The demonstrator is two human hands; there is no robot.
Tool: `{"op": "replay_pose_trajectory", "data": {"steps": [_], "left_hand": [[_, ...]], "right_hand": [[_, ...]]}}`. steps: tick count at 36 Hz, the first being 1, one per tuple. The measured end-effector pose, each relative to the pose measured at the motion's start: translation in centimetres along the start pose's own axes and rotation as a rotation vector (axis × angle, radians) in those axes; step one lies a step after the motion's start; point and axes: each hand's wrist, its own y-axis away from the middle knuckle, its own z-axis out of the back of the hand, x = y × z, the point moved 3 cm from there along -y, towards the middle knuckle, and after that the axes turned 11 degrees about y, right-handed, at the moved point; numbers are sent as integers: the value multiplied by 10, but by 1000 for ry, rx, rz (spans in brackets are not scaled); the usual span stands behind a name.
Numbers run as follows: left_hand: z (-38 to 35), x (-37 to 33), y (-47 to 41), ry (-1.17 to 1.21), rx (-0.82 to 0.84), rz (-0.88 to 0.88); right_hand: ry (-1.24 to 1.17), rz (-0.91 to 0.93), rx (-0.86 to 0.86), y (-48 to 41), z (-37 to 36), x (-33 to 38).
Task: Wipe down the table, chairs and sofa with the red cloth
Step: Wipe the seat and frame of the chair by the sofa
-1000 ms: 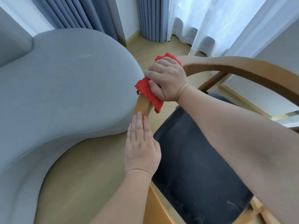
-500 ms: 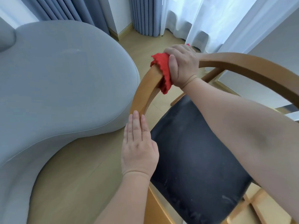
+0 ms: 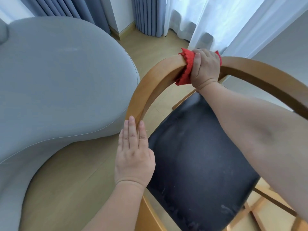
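A wooden chair with a curved backrest rail (image 3: 150,84) and a black seat (image 3: 196,155) stands in front of me. My right hand (image 3: 205,68) grips the red cloth (image 3: 185,69), which is wrapped round the top of the rail. My left hand (image 3: 134,154) lies flat with straight fingers on the lower left end of the same rail. The grey sofa (image 3: 58,84) sits close to the left of the chair.
Light wooden floor (image 3: 70,172) runs between sofa and chair. Blue-grey curtains (image 3: 146,15) and white sheer curtains (image 3: 216,20) hang at the back. A white wall or panel (image 3: 283,52) stands at the right behind the chair.
My right hand has slid the red cloth up and to the right along the curved rail, from its left bend to its top. My left hand stays flat on the rail's lower end.
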Motion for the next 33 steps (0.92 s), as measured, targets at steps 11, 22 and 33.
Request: {"op": "replay_pose_trajectory", "data": {"steps": [11,22,33], "left_hand": [[3,0,-3,25,-16,14],[4,-9,-2,23,-3,-158],[8,-20,-5,-91,119,-88]], "right_hand": [[230,178,116,1,8,-36],[462,369,307,4,21,-76],[527,282,351,7,42,-135]]}}
